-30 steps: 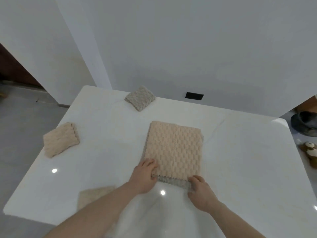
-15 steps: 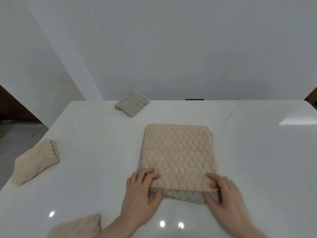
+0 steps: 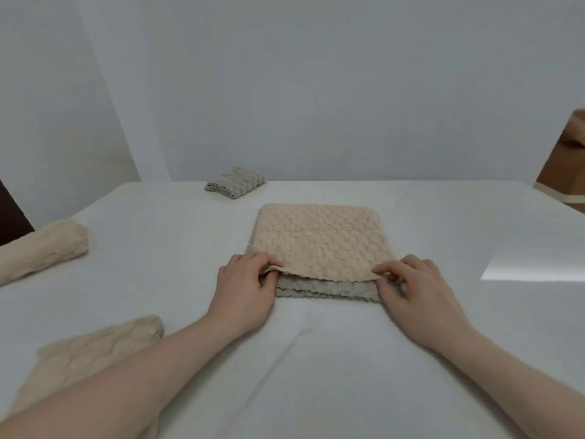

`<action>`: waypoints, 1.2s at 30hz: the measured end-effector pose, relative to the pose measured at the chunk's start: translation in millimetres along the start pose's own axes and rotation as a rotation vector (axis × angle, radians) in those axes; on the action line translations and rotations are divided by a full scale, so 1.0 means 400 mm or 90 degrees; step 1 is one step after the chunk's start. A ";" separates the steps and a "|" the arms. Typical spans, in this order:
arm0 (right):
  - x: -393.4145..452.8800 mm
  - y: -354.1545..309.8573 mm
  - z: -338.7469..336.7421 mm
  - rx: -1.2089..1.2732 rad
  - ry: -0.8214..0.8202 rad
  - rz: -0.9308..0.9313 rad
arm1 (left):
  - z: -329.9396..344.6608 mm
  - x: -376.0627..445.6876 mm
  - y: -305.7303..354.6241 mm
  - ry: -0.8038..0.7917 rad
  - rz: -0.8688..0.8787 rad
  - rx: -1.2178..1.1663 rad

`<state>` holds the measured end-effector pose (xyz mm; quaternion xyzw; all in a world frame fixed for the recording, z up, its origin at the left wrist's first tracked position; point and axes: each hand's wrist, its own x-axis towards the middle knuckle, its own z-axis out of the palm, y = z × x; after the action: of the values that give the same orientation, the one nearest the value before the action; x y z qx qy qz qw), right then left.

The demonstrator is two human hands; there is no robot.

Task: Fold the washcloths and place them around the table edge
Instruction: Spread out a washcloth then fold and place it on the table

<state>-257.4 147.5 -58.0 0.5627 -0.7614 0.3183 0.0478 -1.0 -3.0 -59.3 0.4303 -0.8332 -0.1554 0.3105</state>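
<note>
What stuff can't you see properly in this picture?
Head view:
- Near folded peach washcloth: blurred, partly behind the left forearm.
- Left folded peach washcloth: cut off by the frame's left edge.
- Grey cloths in the stack: number hidden under the top peach washcloth.
- Left hand and right hand fingertips: tucked under its edge.

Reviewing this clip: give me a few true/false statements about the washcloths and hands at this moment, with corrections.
1. Both hands pinch the near corners of the top beige washcloth. True: left hand and right hand each hold one.
2. A grey washcloth lies under the beige one. True.
3. The folded grey washcloth sits at the near edge. False: it is at the far edge.
4. Only one folded beige washcloth is out. False: two on the left, one further, one nearer.
</note>
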 end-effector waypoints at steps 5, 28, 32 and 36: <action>-0.009 -0.004 -0.011 0.020 0.025 0.018 | -0.015 -0.016 0.015 0.074 -0.041 0.077; -0.020 -0.018 -0.035 0.140 0.164 0.026 | -0.031 -0.030 0.049 0.222 0.032 0.045; -0.026 -0.021 -0.039 0.133 0.101 0.055 | -0.034 -0.041 0.051 0.176 0.005 0.045; -0.036 -0.019 -0.039 0.090 0.076 0.045 | -0.035 -0.049 0.050 0.109 -0.009 0.060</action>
<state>-250.0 166.5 -48.5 0.5179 -0.7522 0.4053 0.0422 4.0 24.7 -45.7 0.4618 -0.8072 -0.0810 0.3586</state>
